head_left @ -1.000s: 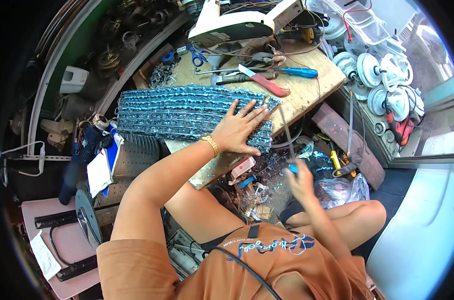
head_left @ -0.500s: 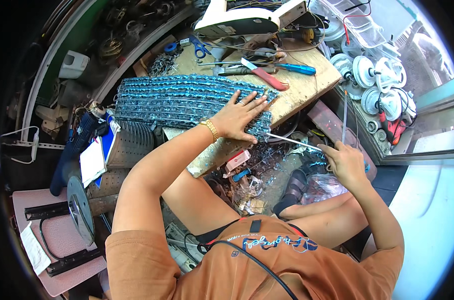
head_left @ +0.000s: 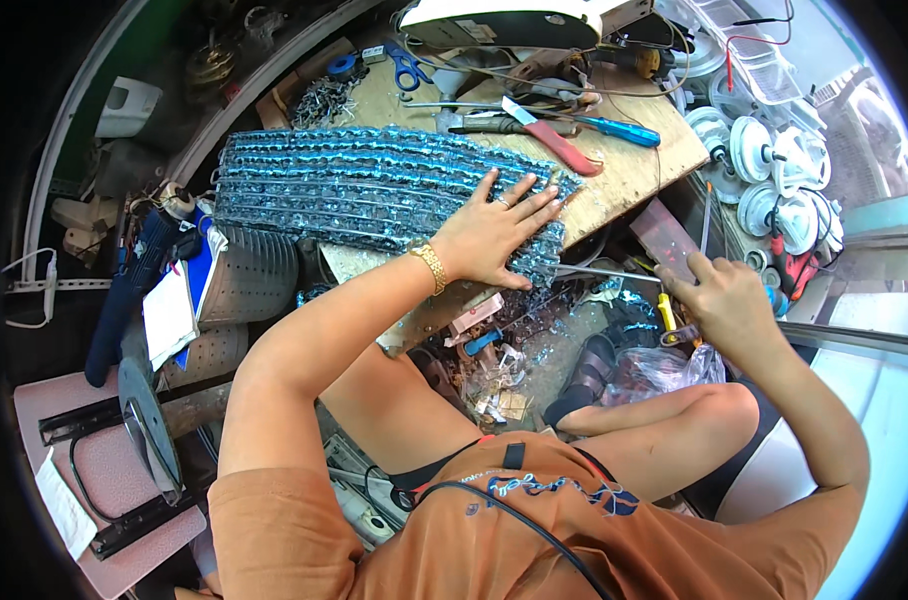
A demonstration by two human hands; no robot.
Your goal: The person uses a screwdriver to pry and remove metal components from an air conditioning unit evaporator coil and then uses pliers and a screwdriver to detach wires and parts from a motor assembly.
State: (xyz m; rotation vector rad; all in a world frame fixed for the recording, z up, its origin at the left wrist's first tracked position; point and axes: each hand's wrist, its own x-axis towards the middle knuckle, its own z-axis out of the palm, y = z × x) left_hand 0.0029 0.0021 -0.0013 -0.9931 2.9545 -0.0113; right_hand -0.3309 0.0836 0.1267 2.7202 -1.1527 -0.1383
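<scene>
A long slab of bluish, crinkled metal fins crossed by thin tubes, like a finned coil (head_left: 344,185), lies on a wooden board. My left hand (head_left: 494,232) rests flat on its right end, fingers spread. My right hand (head_left: 719,300) is closed around a thin metal rod (head_left: 609,272), to the right of the slab. The rod points left, and its far end meets the slab's lower right corner; whether it goes between the fins cannot be made out. The rod's grip end is hidden in my fingers. Just below that hand shows a yellow handle (head_left: 667,312).
On the wooden board (head_left: 664,160) lie a red-handled knife (head_left: 554,138), a blue screwdriver (head_left: 622,131) and blue scissors (head_left: 406,68). White round plastic parts (head_left: 764,150) crowd the right side. Scraps and a clear plastic bag (head_left: 664,367) lie on the floor. A perforated drum (head_left: 264,275) stands left.
My right hand has moved slightly away from me and to the right, and the rod lies more level. The yellow handle has come into sight. My left hand stays on the slab.
</scene>
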